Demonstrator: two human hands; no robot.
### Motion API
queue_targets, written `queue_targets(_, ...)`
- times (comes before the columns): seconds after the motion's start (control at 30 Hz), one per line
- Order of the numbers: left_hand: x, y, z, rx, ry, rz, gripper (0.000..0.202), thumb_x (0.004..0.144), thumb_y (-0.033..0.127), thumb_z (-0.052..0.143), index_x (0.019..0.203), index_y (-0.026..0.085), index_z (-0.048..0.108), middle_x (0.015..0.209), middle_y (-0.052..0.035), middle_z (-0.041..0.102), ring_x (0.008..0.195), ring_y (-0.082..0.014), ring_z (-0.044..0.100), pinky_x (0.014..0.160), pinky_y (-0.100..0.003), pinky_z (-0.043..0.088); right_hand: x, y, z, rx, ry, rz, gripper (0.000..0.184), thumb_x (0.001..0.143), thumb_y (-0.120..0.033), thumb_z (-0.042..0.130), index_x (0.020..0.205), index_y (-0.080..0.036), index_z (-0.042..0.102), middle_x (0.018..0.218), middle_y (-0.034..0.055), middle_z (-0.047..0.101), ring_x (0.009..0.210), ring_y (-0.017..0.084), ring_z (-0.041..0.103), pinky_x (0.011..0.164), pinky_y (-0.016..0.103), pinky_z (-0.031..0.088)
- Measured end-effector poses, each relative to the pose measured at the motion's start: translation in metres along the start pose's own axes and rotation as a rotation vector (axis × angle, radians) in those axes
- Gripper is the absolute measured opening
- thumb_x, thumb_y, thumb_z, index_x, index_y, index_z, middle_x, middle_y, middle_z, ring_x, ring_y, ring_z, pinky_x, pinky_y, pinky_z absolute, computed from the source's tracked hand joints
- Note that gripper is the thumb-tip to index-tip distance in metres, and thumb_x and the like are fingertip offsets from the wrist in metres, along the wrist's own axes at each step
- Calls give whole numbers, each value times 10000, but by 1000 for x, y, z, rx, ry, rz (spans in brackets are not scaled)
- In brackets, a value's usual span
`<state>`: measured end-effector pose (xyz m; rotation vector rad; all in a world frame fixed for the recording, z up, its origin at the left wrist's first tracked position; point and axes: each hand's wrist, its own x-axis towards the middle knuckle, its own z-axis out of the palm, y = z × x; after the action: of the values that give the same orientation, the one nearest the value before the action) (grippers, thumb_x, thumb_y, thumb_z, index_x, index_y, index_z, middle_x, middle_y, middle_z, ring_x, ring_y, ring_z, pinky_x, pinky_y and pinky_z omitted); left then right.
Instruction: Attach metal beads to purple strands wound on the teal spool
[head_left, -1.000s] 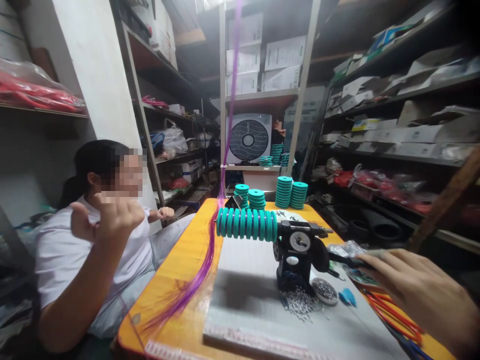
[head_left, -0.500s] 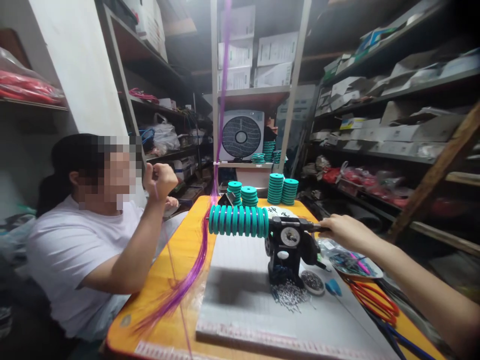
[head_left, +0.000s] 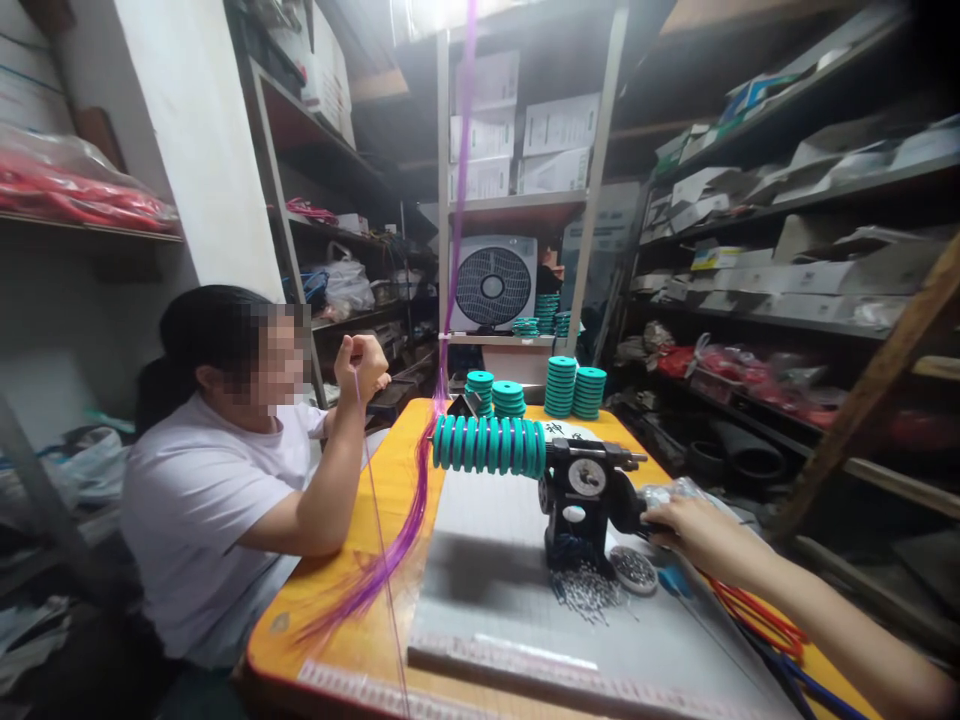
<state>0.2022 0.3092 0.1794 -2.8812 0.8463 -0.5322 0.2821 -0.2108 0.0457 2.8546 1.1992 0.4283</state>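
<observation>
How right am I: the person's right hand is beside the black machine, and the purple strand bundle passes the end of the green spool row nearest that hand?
Not quite. The person's right hand is beside the black machine, but the purple strand bundle passes the end of the green spool row farthest from that hand, as the head view shows.

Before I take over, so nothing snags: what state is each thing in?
Right hand: closed on the crank.
Winder: upright on the grey board.
Teal spools: in a row on the winder.
Purple strands: fanned out on the yellow table.
Stacked spools: standing in piles.
Small silvery pieces: scattered on the board.
Fan: cannot tell whether running.
Co-worker's hand: raised, closed.
</observation>
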Motion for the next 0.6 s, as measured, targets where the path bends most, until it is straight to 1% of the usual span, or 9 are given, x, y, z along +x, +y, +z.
queue_targets(0.07,-5,1,-2,50,-125,24,475,896,403,235,480,242,399,658,50,667,1104,-2,487,987,-220,419,0,1,1,4,-17,0,189,825,-240,545,860,-243,731,781,71,698,762,215,652,674,286,414)
queue_targets(0.13,-10,2,-3,95,-233,47,423,844,357,248,455,222,347,718,1,705,1002,25,424,1012,-197,337,1,1,2,8,-33,1,205,831,-229,532,878,-241,731,798,79,703,769,228,654,671,296,414)
queue_targets(0.2,-15,4,-3,130,-275,56,427,832,363,243,451,208,362,742,-40,712,975,21,369,1048,-208,275,2,1,3,16,-45,-3,211,836,-223,526,884,-242,730,805,80,705,773,230,655,669,298,413)
queue_targets(0.27,-19,7,-2,190,-194,41,436,842,439,301,509,199,449,766,-28,728,1027,21,345,1109,-238,209,2,0,2,22,-52,-2,210,838,-227,527,888,-244,729,804,80,704,773,228,656,668,296,413)
queue_targets(0.37,-17,14,1,281,-14,13,433,816,577,418,752,183,586,920,23,743,1150,23,301,1187,-313,100,1,-3,-1,20,-57,14,202,831,-227,532,870,-239,730,782,80,699,765,228,655,660,296,407)
queue_targets(0.43,-9,20,2,366,77,-22,455,783,641,461,906,229,610,981,73,726,1219,7,316,1202,-346,160,1,-6,-3,17,-61,23,203,833,-226,525,851,-240,727,774,77,697,755,224,652,651,296,400)
queue_targets(0.47,-3,23,3,420,124,-46,452,765,668,474,927,273,621,956,94,718,1247,-12,351,1183,-352,258,1,-7,-4,15,-62,25,205,836,-227,520,844,-242,724,774,75,697,750,221,650,647,294,397)
queue_targets(0.53,7,30,5,513,200,-90,445,729,710,486,886,324,642,884,91,702,1250,-86,445,1054,-367,461,0,-9,-5,8,-60,25,205,839,-231,516,832,-241,721,770,74,694,748,220,649,642,292,393)
queue_targets(0.6,16,37,7,543,239,-117,488,757,717,400,820,307,659,846,53,685,1198,-173,524,901,-389,552,-1,-9,-5,-3,-51,22,205,835,-227,516,816,-236,720,755,75,689,741,220,650,633,289,391)
